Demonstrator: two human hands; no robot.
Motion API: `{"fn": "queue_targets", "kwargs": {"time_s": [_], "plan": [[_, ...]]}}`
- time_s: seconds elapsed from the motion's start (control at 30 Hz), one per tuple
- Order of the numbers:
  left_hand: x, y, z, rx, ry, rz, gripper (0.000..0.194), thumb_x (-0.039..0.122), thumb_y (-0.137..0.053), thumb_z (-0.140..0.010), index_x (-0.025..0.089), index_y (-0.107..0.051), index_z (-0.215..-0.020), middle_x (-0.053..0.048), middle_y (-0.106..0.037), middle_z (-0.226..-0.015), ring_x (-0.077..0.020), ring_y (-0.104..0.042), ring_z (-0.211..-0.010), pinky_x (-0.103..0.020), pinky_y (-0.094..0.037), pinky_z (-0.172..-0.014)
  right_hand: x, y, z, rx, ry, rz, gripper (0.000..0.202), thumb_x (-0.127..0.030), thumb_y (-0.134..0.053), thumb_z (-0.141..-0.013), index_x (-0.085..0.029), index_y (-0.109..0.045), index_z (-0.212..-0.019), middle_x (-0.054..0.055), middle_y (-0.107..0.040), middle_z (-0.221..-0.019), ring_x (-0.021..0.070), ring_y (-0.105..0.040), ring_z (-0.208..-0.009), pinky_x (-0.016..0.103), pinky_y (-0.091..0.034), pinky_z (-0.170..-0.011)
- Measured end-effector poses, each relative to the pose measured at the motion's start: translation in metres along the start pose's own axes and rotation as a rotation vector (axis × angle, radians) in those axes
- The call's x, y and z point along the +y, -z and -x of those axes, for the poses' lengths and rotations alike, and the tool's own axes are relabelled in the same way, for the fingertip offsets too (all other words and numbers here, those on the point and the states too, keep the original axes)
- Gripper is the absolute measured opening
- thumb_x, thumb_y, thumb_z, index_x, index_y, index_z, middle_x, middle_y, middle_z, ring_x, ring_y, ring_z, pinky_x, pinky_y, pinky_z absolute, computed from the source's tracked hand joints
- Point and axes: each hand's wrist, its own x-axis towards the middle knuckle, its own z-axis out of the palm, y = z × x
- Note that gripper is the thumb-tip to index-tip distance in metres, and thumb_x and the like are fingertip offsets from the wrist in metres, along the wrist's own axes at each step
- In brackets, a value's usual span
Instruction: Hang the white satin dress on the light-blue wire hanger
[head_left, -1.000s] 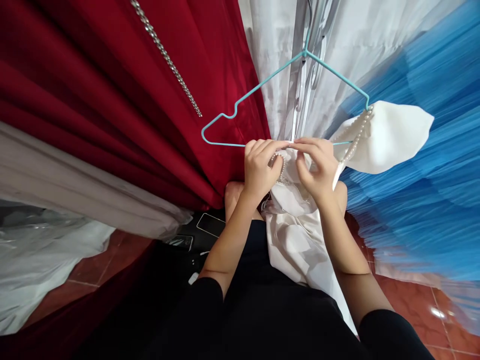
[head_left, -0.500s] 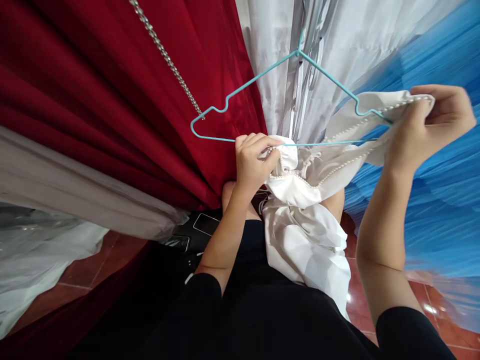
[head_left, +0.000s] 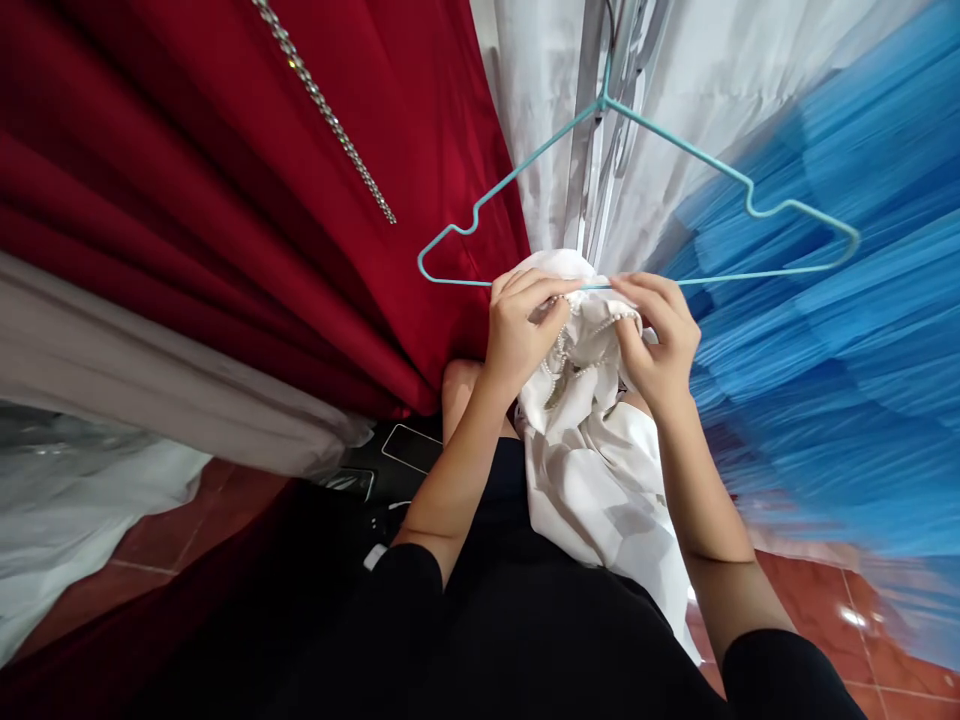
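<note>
A white garment [head_left: 592, 450] with pearl-bead trim lies bunched over my lap, its upper part raised to the bottom bar of a light blue wire hanger [head_left: 677, 152]. My left hand [head_left: 525, 325] pinches the beaded cloth at the bar, left of centre. Close by on the right, my right hand [head_left: 660, 335] pinches another beaded edge of the cloth against the same bar. The hanger's hook points up in front of a metal pole, and its two shoulders carry no cloth.
Red drapes [head_left: 360, 120] with a glittering bead strand [head_left: 330, 115] hang at the left. Blue tulle [head_left: 840, 350] fills the right, with white curtains [head_left: 712, 80] behind. A phone [head_left: 409, 447] lies on a black surface beside my left thigh.
My right hand has come in from the far right to beside my left hand, bringing the beaded cloth off the hanger's right shoulder. The hanger has shifted slightly right.
</note>
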Motion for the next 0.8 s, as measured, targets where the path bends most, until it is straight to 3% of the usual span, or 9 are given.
{"fn": "queue_targets", "kwargs": {"time_s": [0.07, 0.17, 0.23, 0.33, 0.4, 0.53, 0.67, 0.8], "plan": [[-0.002, 0.006, 0.008, 0.076, -0.039, 0.01, 0.025, 0.011, -0.066, -0.098, 0.028, -0.084, -0.103, -0.001, -0.082, -0.109, -0.0205, -0.076, -0.105, -0.04, -0.057, -0.099, 0.005, -0.012, -0.01, 0.038, -0.026, -0.055, 0.021, -0.03, -0.06, -0.106, -0.028, -0.08, -0.114, 0.004, -0.077, -0.107, 0.0204, -0.077, -0.103, 0.042, -0.067, -0.089], [-0.009, 0.019, 0.035, 0.337, -0.005, 0.018, 0.021, 0.016, -0.067, -0.096, 0.027, -0.084, -0.102, -0.002, -0.077, -0.1, -0.0195, -0.075, -0.095, -0.034, -0.06, -0.082, 0.016, -0.029, -0.012, 0.122, -0.066, -0.073, 0.019, -0.032, -0.061, -0.106, -0.026, -0.079, -0.103, 0.002, -0.071, -0.096, 0.0195, -0.073, -0.093, 0.043, -0.066, -0.086], [-0.021, 0.029, 0.056, 0.459, 0.15, 0.031, 0.02, 0.016, -0.065, -0.092, 0.023, -0.082, -0.1, -0.001, -0.074, -0.091, -0.017, -0.072, -0.084, -0.03, -0.057, -0.074, 0.022, -0.036, -0.01, 0.133, -0.083, -0.085, 0.017, -0.033, -0.062, -0.105, -0.026, -0.078, -0.102, 0.003, -0.068, -0.095, 0.0193, -0.07, -0.09, 0.043, -0.065, -0.083], [-0.049, 0.049, 0.07, 0.543, 0.417, 0.069, 0.016, 0.012, -0.061, -0.083, 0.019, -0.072, -0.093, 0.001, -0.07, -0.083, -0.0135, -0.068, -0.073, -0.026, -0.053, -0.069, 0.025, -0.038, -0.007, 0.134, -0.079, -0.102, 0.015, -0.033, -0.064, -0.104, -0.027, -0.077, -0.103, 0.003, -0.067, -0.096, 0.0191, -0.068, -0.09, 0.042, -0.064, -0.083], [-0.068, 0.064, 0.06, 0.61, 0.466, 0.076, 0.015, 0.01, -0.06, -0.079, 0.019, -0.065, -0.089, 0.002, -0.066, -0.081, -0.0118, -0.064, -0.069, -0.026, -0.052, -0.068, 0.025, -0.034, -0.007, 0.128, -0.074, -0.103, 0.015, -0.033, -0.064, -0.104, -0.027, -0.077, -0.103, 0.002, -0.067, -0.097, 0.0191, -0.068, -0.092, 0.042, -0.064, -0.084], [-0.091, 0.091, 0.006, 0.735, 0.317, 0.058, 0.026, -0.003, -0.058, -0.08, 0.021, -0.061, -0.089, 0.003, -0.062, -0.087, -0.0103, -0.059, -0.073, -0.027, -0.052, -0.071, 0.019, -0.026, -0.008, 0.082, -0.084, -0.072, 0.016, -0.033, -0.063, -0.103, -0.027, -0.077, -0.105, 0.002, -0.067, -0.099, 0.0192, -0.069, -0.093, 0.041, -0.063, -0.083], [-0.097, 0.096, -0.05, 0.585, 0.226, 0.076, 0.036, -0.013, -0.065, -0.086, 0.021, -0.062, -0.094, 0.004, -0.066, -0.09, -0.0096, -0.056, -0.072, -0.027, -0.049, -0.069, 0.014, -0.026, -0.008, 0.068, -0.112, -0.059, 0.017, -0.035, -0.062, -0.104, -0.026, -0.077, -0.104, 0.002, -0.066, -0.097, 0.0192, -0.069, -0.093, 0.041, -0.063, -0.084], [-0.108, 0.086, -0.062, 0.464, 0.323, 0.062, 0.04, -0.017, -0.072, -0.09, 0.02, -0.06, -0.098, 0.006, -0.069, -0.095, -0.0076, -0.052, -0.069, -0.028, -0.04, -0.065, 0.015, -0.027, -0.007, 0.085, -0.121, -0.03, 0.018, -0.035, -0.061, -0.104, -0.026, -0.076, -0.102, 0.003, -0.066, -0.097, 0.0196, -0.068, -0.092, 0.041, -0.063, -0.083]]}}
